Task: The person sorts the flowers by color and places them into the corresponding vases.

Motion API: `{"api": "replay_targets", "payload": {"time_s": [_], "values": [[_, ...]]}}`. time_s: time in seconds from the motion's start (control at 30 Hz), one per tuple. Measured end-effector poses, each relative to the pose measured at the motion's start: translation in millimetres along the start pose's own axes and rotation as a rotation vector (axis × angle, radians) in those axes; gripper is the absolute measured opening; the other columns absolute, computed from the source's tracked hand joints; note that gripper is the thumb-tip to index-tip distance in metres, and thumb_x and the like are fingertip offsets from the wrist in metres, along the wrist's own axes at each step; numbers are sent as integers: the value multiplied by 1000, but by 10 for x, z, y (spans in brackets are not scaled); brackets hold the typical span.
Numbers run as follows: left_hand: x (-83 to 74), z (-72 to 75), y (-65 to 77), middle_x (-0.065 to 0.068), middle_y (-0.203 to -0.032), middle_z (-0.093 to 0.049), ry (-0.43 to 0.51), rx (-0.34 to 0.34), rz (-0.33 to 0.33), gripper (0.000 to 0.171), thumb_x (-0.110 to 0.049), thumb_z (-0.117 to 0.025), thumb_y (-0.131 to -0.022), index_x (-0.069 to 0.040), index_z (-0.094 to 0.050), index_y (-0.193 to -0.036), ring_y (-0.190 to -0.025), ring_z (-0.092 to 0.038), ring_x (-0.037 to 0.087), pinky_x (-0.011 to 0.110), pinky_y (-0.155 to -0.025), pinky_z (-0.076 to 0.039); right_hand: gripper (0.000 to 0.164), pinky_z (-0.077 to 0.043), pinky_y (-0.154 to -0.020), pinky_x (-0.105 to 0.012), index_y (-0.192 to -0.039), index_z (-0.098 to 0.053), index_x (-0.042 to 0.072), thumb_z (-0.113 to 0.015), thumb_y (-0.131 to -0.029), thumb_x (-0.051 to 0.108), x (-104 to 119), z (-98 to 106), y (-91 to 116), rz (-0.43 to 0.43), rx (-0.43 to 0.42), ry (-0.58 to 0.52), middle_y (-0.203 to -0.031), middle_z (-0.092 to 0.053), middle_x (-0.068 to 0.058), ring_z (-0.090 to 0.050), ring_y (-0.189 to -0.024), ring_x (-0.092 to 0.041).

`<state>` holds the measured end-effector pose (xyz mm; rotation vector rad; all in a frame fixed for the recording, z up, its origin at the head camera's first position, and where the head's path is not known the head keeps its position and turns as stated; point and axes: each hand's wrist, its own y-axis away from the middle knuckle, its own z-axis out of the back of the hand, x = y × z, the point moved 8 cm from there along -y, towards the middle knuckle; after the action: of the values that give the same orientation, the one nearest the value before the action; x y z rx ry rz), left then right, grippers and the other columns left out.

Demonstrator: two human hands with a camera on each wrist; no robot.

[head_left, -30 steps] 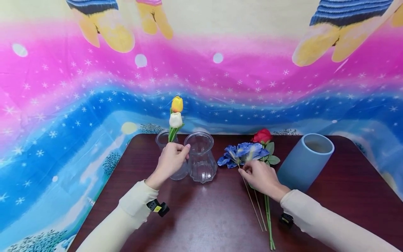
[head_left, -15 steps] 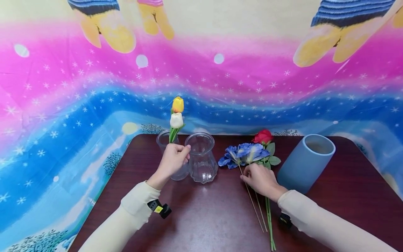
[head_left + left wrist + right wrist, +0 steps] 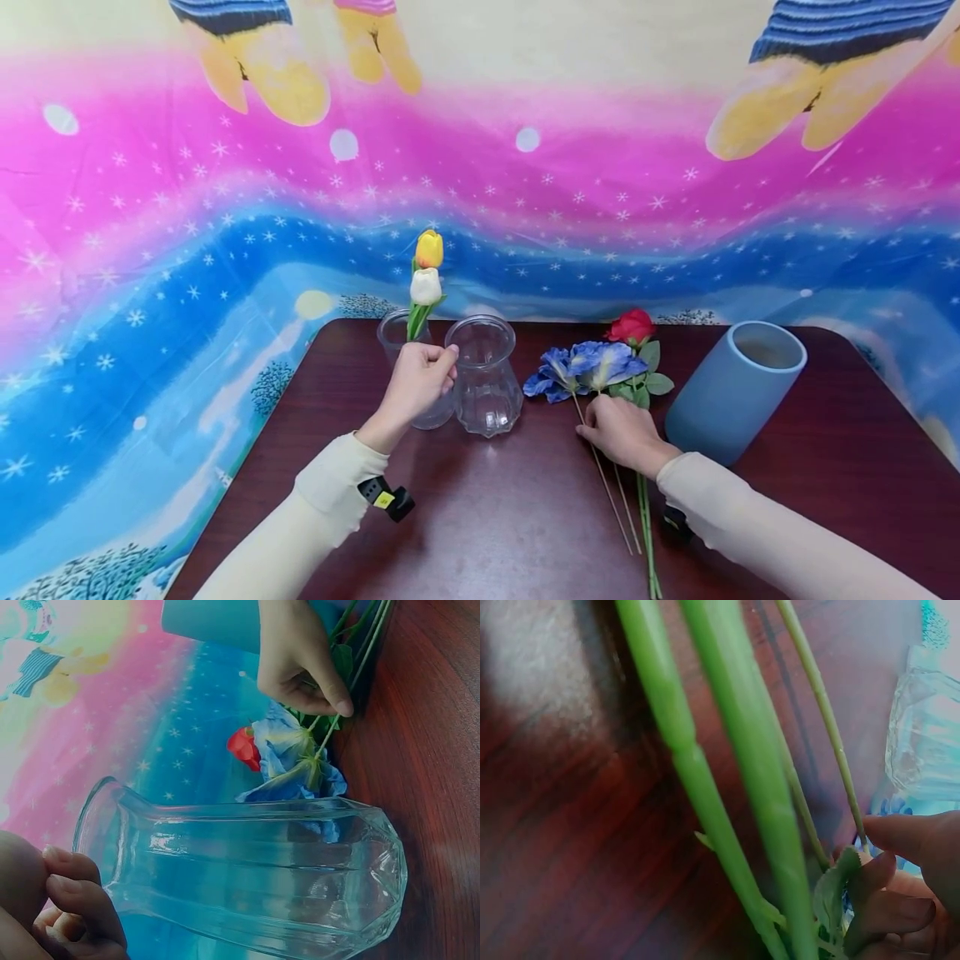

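Note:
My left hand (image 3: 415, 382) pinches the stems of a yellow tulip (image 3: 430, 249) and a white tulip (image 3: 426, 286), held upright at the round-rimmed glass vase (image 3: 393, 330) on the left. Beside it stands a fluted clear vase (image 3: 489, 398), also large in the left wrist view. On the right, my right hand (image 3: 626, 433) has thumb and curled fingers at the thin stem of a blue flower (image 3: 553, 373). Under that hand lie thicker green stems (image 3: 647, 533); a red rose (image 3: 631, 326) with green leaves rests behind the blue blooms.
A blue-grey vase (image 3: 720, 408) stands, seemingly tilted, right of the right hand. All of it is on a dark red-brown wooden table (image 3: 487, 517). A colourful printed cloth (image 3: 480, 192) hangs right behind the table's far edge.
My right hand has slid slightly down the blue flowers' stems, toward me. My left hand and the tulips stay in place; the whole head view has drifted a little.

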<state>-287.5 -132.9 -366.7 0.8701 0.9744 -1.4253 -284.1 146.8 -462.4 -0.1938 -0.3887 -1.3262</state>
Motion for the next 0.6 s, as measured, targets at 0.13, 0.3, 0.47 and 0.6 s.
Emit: {"api": "replay_targets", "payload": {"time_s": [0.13, 0.3, 0.47, 0.6], "values": [[-3, -7, -6, -5, -47, -51, 5, 3, -3, 44, -16, -56, -103, 9, -63, -68, -48, -51, 10, 22, -54, -43, 46, -34, -46, -33, -56, -47, 19, -74, -91, 28, -9, -39, -9, -4, 10, 10, -50, -41, 2, -47, -48, -17], [-5, -5, -18, -5, -46, -50, 8, 2, -11, 44, -16, -55, -103, 7, -62, -66, -48, -51, 9, 22, -54, -44, 51, -31, -43, -32, -54, -41, 20, -74, -92, 28, -10, -62, -21, -4, 10, 12, -48, -34, 4, -45, -45, -18], [0, -3, -24, -6, -46, -49, 11, -2, -12, 44, -15, -55, -103, 2, -61, -62, -47, -50, 9, 22, -54, -43, 53, -29, -43, -31, -53, -39, 21, -72, -93, 26, 9, -61, -37, 3, 3, 0, -48, -32, 5, -43, -44, -17], [0, -1, -20, -6, -45, -49, 9, -2, -11, 44, -15, -55, -103, 7, -61, -65, -47, -50, 8, 22, -54, -43, 53, -26, -43, -31, -53, -37, 22, -69, -95, 24, 41, -26, -41, 10, -18, -16, -48, -31, 5, -40, -44, -17]]}}
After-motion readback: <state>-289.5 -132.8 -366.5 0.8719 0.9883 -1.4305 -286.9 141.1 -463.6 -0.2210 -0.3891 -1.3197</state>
